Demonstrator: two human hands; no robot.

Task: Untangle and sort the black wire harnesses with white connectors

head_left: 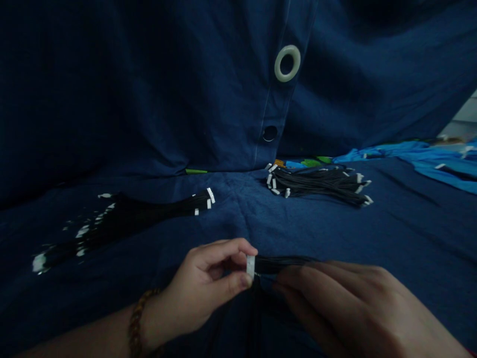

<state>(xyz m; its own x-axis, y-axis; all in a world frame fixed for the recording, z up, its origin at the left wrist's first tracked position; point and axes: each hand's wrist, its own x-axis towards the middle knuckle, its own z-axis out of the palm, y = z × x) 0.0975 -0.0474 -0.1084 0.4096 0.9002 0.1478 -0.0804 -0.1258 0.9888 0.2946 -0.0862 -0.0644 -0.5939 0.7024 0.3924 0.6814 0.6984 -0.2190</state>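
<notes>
My left hand (208, 278), with a beaded bracelet (137, 318) at its wrist, pinches a small white connector (250, 267) between thumb and forefinger. From that connector a bundle of thin black wires (272, 263) runs rightward. My right hand (346, 303) is closed around these wires a short way from the connector; its fingertips are partly hidden behind its back. More dark wires hang below, between the hands, hard to make out in the dim light.
A fanned bundle of black wires (149, 214) with white connectors lies at the left. Another such bundle (316, 183) rests at the back right. Light-blue cloth (421, 154) lies at the far right. A dark blue curtain (186, 89) with grommets hangs behind the blue cloth surface (402, 228).
</notes>
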